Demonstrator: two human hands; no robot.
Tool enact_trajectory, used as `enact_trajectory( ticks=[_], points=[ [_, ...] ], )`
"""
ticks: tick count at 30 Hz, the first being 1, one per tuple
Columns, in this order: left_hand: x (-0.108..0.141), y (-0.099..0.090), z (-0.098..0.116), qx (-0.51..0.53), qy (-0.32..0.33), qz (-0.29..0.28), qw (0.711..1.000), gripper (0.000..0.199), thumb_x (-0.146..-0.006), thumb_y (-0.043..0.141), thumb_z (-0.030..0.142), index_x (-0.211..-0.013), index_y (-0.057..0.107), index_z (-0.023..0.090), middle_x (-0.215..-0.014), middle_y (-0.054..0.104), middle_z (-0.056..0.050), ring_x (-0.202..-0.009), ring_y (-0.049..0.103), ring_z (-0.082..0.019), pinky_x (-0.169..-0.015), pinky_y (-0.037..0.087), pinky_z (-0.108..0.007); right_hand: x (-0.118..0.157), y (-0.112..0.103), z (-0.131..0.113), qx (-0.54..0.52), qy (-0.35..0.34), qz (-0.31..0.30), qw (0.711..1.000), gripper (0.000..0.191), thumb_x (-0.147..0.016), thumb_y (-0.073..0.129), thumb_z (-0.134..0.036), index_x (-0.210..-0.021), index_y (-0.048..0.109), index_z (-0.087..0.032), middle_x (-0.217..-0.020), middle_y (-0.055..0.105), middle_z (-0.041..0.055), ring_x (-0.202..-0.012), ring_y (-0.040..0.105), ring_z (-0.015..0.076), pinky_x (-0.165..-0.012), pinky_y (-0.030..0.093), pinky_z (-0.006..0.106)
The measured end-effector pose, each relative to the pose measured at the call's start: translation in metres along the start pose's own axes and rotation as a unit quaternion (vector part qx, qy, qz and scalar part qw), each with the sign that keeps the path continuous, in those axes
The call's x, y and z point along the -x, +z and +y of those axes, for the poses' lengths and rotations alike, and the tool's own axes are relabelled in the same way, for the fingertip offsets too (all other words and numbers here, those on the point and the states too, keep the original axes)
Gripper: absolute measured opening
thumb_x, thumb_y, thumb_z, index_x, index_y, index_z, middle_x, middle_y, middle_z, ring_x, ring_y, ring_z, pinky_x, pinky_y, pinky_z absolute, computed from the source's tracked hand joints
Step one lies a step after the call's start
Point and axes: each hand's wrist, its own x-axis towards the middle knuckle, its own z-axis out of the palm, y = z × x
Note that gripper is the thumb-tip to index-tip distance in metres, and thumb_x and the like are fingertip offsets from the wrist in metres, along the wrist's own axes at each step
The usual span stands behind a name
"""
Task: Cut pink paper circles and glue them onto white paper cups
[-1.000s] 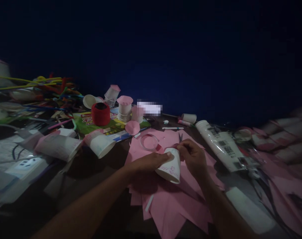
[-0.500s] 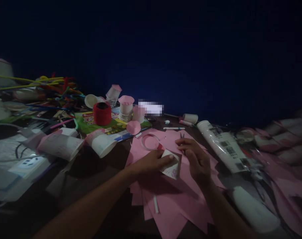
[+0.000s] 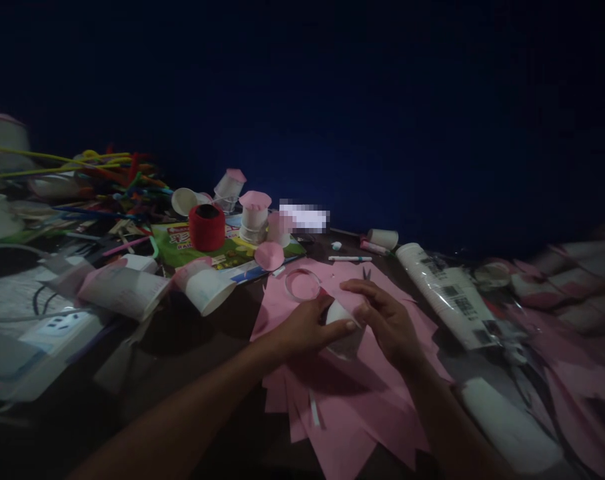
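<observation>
Over a stack of pink paper sheets (image 3: 332, 433), my left hand (image 3: 307, 327) is wrapped round a white paper cup (image 3: 343, 343), thumb across its near side. My right hand (image 3: 390, 323) has its fingers bent against the cup's upper right edge, with thumb and fingertips close together. Whether a small piece of paper is also under those fingertips is too dim to tell. A roll of clear tape (image 3: 302, 285) lies on the pink paper just beyond my left hand. Scissor tips (image 3: 366, 274) poke out behind my right hand.
Cups with pink tops (image 3: 255, 212), a red thread spool (image 3: 206, 228) and a green packet (image 3: 172, 248) stand at the back left. A power strip (image 3: 57, 337) and pipe cleaners (image 3: 132, 170) lie left. Wrapped cups (image 3: 445, 293) and a marker (image 3: 350, 259) lie to the right.
The cup has been turned in my left hand, so its drawn-on side no longer shows. My right hand has moved left and its fingers now meet the cup.
</observation>
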Motion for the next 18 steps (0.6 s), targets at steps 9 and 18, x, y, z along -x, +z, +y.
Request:
enact_trajectory(
  ticks=[9,18],
  points=[
    [0.0039,-0.0017,-0.0008,-0.097,0.022,0.046,0.994,0.044,-0.070,0.054,0.059,-0.077,0.052,0.016,-0.064,0.049,-0.001,-0.053,0.041,-0.013,-0.049,0.022,-0.025,0.0003,0.0017,0.0001,-0.025,-0.020,-0.038,0.999,0.027,-0.090,0.040,-0.033,-0.104,0.061,-0.024,-0.118,0.059,0.0047,-0.115,0.050,0.0220,-0.100,0.035,0.040],
    [0.0028,-0.0028,0.0010,-0.153,0.035,0.043,0.987,0.038,-0.073,0.052,0.055,-0.072,0.047,0.017,-0.061,0.047,0.001,-0.051,0.038,-0.011,-0.047,0.021,-0.025,0.0010,0.0030,0.0017,0.035,0.032,-0.051,0.998,0.035,-0.088,0.044,-0.034,-0.121,0.054,-0.027,-0.125,0.056,0.0035,-0.117,0.048,0.0216,-0.101,0.034,0.038]
  ],
)
